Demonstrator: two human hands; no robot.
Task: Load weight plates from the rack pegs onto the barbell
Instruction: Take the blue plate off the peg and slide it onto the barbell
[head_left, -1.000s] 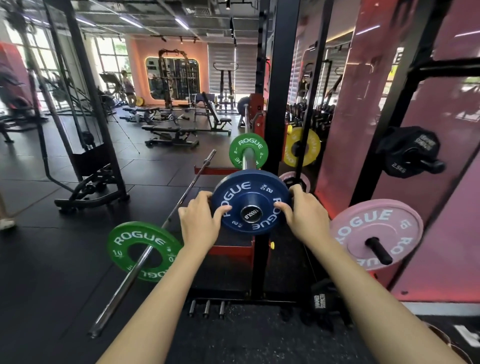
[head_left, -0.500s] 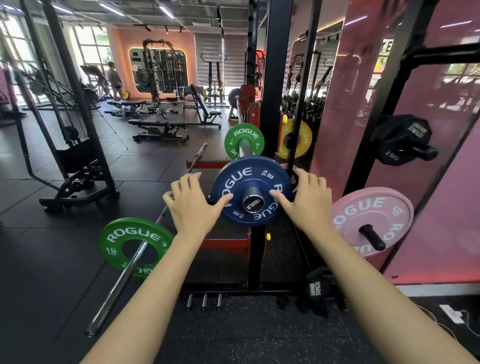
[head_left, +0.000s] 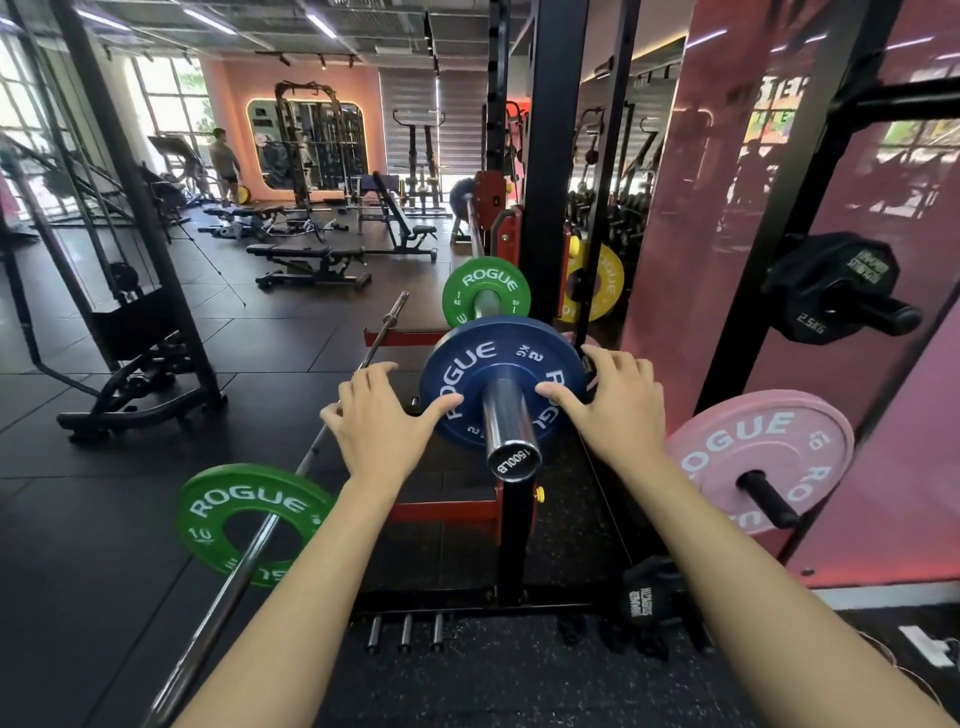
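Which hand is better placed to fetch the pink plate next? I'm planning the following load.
Right. The right hand rests on the blue plate's right edge, nearer the pink plate on its peg; the left hand is across the sleeve.

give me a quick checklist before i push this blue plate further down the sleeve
1. Blue plate threaded on the barbell sleeve: ok.
2. Left hand and right hand on opposite sides of its rim: ok.
3. Sleeve path clear up to the green plate further along: ok.
4. Blue plate seated against the green plate: not ok, gap remains.
5. Collar ready: cannot tell, none in view.
6. Pink plate on its rack peg for later: ok.
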